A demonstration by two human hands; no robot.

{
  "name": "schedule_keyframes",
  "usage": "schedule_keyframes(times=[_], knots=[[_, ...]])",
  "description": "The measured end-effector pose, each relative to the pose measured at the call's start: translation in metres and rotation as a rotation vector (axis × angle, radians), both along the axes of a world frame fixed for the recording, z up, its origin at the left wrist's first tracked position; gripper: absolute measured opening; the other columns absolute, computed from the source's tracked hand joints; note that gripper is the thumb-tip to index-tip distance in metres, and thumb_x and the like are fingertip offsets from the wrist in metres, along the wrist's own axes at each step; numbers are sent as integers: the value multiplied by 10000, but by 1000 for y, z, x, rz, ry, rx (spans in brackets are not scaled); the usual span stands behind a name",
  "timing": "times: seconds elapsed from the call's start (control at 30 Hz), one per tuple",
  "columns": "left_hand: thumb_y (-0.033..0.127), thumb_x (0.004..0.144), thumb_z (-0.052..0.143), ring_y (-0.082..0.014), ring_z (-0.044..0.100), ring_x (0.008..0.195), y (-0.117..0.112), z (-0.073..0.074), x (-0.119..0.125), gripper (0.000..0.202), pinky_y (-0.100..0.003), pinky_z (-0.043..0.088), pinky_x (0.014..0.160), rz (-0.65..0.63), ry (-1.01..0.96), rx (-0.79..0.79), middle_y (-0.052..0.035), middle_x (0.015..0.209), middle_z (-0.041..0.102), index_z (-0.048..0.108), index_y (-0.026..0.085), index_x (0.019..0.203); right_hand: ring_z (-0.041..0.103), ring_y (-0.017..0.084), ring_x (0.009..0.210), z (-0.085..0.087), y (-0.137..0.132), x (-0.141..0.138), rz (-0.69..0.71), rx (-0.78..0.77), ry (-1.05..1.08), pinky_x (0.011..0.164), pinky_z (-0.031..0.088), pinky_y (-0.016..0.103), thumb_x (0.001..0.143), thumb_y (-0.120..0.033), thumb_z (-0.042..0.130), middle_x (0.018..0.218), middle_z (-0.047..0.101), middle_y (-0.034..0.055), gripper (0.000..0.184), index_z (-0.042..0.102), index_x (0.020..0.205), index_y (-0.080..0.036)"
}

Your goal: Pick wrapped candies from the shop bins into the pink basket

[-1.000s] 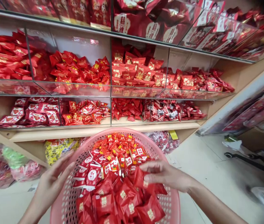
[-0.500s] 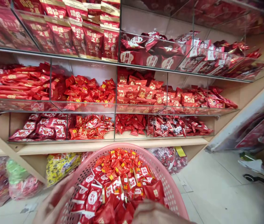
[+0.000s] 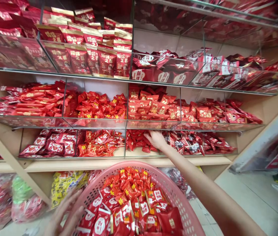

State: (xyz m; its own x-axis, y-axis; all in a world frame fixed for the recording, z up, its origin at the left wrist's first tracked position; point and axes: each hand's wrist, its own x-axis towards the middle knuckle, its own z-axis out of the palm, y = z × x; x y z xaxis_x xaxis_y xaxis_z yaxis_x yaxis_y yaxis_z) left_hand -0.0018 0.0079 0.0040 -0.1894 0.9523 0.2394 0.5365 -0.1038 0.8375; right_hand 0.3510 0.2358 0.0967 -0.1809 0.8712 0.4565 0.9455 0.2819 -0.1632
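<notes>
A pink plastic basket [image 3: 178, 193] full of small red candy packets [image 3: 131, 200] is in front of me at the bottom of the view. My left hand [image 3: 66, 211] rests against its left rim, fingers spread. My right hand [image 3: 156, 139] reaches into the lowest glass shelf compartment, among plain red candy packets [image 3: 136, 141]. Its fingertips are buried in the pile, and I cannot see if they hold any.
Glass-fronted shelves [image 3: 129, 126] hold several compartments of red wrapped sweets on three levels. Under the wooden ledge [image 3: 129, 162] lie bags of yellow candy [image 3: 66, 182] and pink and green sweets [image 3: 18, 196]. Tiled floor [image 3: 252, 193] lies to the right.
My right hand has left the basket and stretched up and forward into the lowest shelf compartment. The view has tilted up. The left hand stays at the basket's left rim.
</notes>
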Motion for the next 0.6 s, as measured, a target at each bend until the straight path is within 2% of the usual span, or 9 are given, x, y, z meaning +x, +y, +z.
schedule_keyframes(times=[0.07, 0.13, 0.2, 0.27, 0.37, 0.43, 0.5, 0.6], knots=[[448, 764, 520, -265, 321, 1292, 14, 28, 18, 437, -474, 267, 1060, -136, 217, 94, -13, 1391, 388, 540, 311, 1178, 524, 280, 1046, -3, 12, 5, -27, -5, 14, 929, 324, 367, 891, -385, 379, 1065, 619, 159, 364, 580, 1068, -139], [372, 823, 459, -235, 303, 1303, 37, 63, 49, 402, -445, 273, 1067, -342, 416, 193, -18, 1417, 343, 504, 315, 1219, 512, 280, 1075, -7, 20, 9, -36, 4, 38, 960, 297, 372, 905, -414, 331, 1073, 624, 152, 402, 588, 1062, -148], [302, 869, 374, -211, 264, 1320, 71, 95, 87, 405, -428, 249, 1083, -539, 561, 236, -41, 1434, 308, 459, 272, 1264, 495, 276, 1109, -11, 28, 13, -43, 7, 63, 984, 275, 372, 908, -427, 314, 1095, 621, 142, 423, 585, 1082, -152], [266, 879, 339, -211, 265, 1317, 112, 116, 124, 402, -399, 276, 1073, -595, 644, 303, -92, 1420, 323, 468, 193, 1253, 483, 270, 1132, -15, 36, 15, -46, 0, 87, 992, 273, 370, 910, -419, 314, 1121, 614, 133, 425, 572, 1117, -152], [199, 861, 347, -235, 388, 1241, 172, 127, 165, 414, -376, 308, 1042, -505, 811, 252, -157, 1315, 444, 444, 108, 1254, 461, 260, 1165, -19, 50, 16, -42, -18, 124, 998, 283, 364, 905, -410, 334, 1173, 591, 108, 424, 537, 1181, -160], [179, 827, 402, -272, 443, 1190, 203, 124, 183, 465, -387, 347, 998, -438, 884, 156, -196, 1273, 473, 401, 73, 1280, 433, 257, 1194, -21, 58, 15, -45, -31, 149, 1007, 280, 363, 891, -420, 366, 1207, 571, 88, 432, 516, 1212, -174], [187, 791, 466, -325, 453, 1168, 224, 119, 195, 520, -439, 329, 992, -384, 893, 115, -253, 1234, 489, 390, 14, 1276, 407, 260, 1217, -23, 65, 15, -54, -45, 171, 1017, 274, 365, 873, -437, 399, 1235, 552, 70, 446, 504, 1230, -192], [208, 832, 402, -294, 454, 1178, 249, 113, 206, 438, -411, 304, 1014, -339, 875, 61, -187, 1241, 520, 454, 95, 1252, 390, 268, 1229, -27, 73, 16, -59, -68, 193, 1022, 271, 375, 849, -477, 425, 1272, 521, 57, 486, 487, 1249, -208]])
